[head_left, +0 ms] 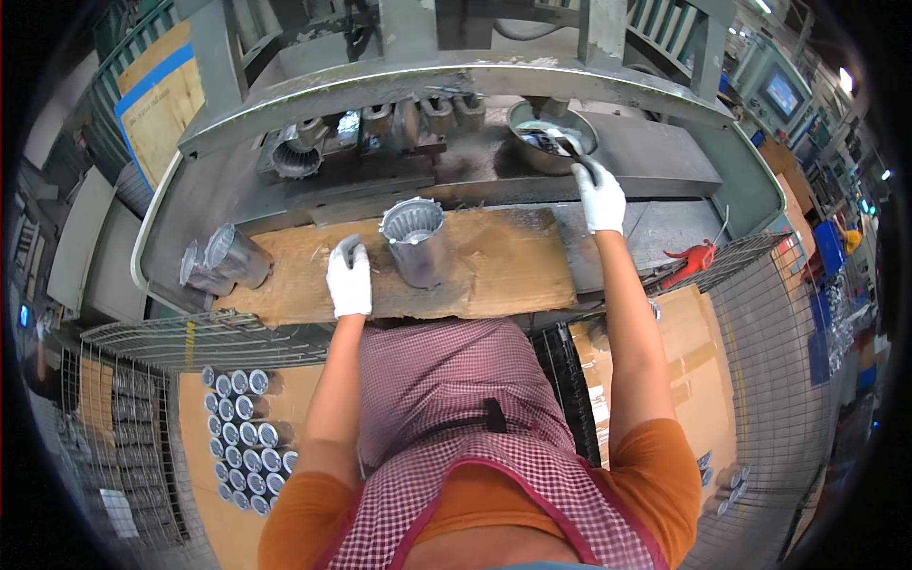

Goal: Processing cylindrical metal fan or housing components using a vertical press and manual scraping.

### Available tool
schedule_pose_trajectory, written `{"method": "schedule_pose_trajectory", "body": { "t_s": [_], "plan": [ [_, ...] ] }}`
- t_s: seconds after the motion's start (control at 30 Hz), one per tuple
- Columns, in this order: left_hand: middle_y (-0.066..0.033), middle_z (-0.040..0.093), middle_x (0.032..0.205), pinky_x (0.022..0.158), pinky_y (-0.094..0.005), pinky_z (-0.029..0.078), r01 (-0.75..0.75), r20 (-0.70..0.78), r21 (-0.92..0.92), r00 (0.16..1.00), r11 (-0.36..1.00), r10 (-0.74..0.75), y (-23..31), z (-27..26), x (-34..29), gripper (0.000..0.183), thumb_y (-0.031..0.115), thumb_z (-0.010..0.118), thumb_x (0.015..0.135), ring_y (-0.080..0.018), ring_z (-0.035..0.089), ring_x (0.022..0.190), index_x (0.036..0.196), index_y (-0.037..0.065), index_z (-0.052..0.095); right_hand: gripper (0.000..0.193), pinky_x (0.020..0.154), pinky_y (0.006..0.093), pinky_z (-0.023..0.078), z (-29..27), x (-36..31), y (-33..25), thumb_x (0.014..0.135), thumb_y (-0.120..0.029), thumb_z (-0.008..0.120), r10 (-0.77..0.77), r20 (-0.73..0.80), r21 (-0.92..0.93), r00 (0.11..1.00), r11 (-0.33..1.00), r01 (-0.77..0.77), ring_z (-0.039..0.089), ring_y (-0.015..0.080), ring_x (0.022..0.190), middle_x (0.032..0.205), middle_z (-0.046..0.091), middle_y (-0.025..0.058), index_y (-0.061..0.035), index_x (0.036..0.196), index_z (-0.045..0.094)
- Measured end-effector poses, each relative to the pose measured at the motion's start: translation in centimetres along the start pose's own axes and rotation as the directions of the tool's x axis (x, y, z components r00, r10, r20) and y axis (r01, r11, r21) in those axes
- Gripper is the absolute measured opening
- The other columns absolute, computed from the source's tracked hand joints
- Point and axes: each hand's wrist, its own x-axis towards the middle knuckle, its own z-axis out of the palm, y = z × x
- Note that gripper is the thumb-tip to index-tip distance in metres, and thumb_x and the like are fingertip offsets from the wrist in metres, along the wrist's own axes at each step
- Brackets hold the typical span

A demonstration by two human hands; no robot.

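My right hand [600,195], in a white glove, is closed round a dark-handled brush [576,150] at the near rim of a metal bowl [541,163]. The brush's far end reaches into whitish liquid in the bowl and cannot be made out. My left hand [350,277], gloved with greyed fingertips, rests over the brown board [508,252]. Its fingers are bent, with a gap to the thumb and nothing seen between them. Just right of it a grey ribbed metal cup [415,242] stands upright, apart from the hand, its jagged rim facing up.
Two similar cups [237,256] lie tilted at the board's left end. Machine tooling with another ribbed cup [296,160] spans the back. A red air gun [689,263] hangs at right. Wire cages flank me; the left holds several rows of metal parts [249,434] on cardboard.
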Motion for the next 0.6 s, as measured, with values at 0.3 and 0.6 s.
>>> {"method": "schedule_pose_trajectory", "body": {
  "t_s": [0.3,0.6],
  "plan": [
    [-0.0143,0.065,0.110,0.090,-0.0337,0.048,0.013,0.056,-0.050,0.998,0.999,-0.010,0.3,0.4,-0.2,0.026,0.018,0.058,0.093,-0.0248,0.062,0.101,0.113,0.002,0.064,0.039,0.095,0.0377,0.045,0.3,-2.7,-2.7,0.093,-0.033,0.059,0.046,-0.032,0.202,0.998,0.979,-0.038,0.062,0.0316,0.109,0.116,0.065,0.0177,-0.0049,0.120,0.063],
    [-0.0159,0.066,0.107,0.090,-0.0387,0.048,-0.029,0.074,-0.040,0.997,0.999,0.032,0.4,0.1,-0.3,0.026,0.019,0.055,0.093,-0.0311,0.062,0.100,0.111,0.004,0.065,0.029,0.087,0.0287,0.047,1.3,-1.7,-15.9,0.092,-0.018,0.064,-0.261,0.103,0.456,0.960,0.870,0.188,0.064,0.0179,0.095,0.104,0.070,0.0134,0.0011,0.114,0.066]
  ]
}}
